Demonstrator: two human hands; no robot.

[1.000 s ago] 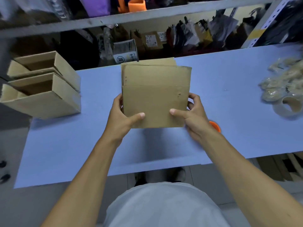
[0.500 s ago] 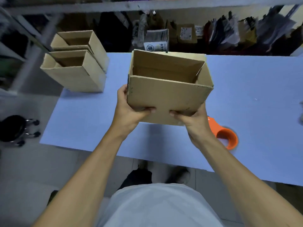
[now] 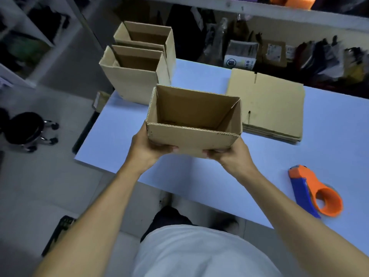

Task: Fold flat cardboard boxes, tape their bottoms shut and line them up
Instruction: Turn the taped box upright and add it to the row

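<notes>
Since a second ago the flat carton has been popped into an open-topped box, now carried toward ten o'clock. The left hand and right hand each curl under its near bottom corners, gripping it above the table. It looks bound for the two finished boxes at eleven o'clock.

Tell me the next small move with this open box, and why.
Probably carry the held box forward-left and set it down next to the two open boxes at the table's far-left corner. Both hands, left hand and right hand, grip its lower edge, it stands open, and the row has room nearer you.
</notes>
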